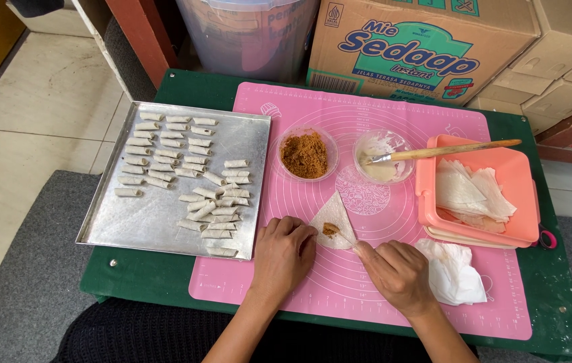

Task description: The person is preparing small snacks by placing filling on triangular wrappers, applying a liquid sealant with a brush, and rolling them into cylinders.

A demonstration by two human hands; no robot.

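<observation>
Low table [165, 279] with a dark green top, set on pale floor tiles and grey carpet. Most of the top is covered by a pink silicone mat [393, 296] printed with circles and ruler marks. To the left of the mat, a square metal tray [145, 228] is laid flat, its right edge overlapping the mat's left border; rows of small rolled pastries are carried on it. A strip of bare green is seen along the near edge and down the right side, dusted with pale specks. Cardboard boxes [427, 47] and a clear plastic tub [252, 33] are stood against the far edge.
</observation>
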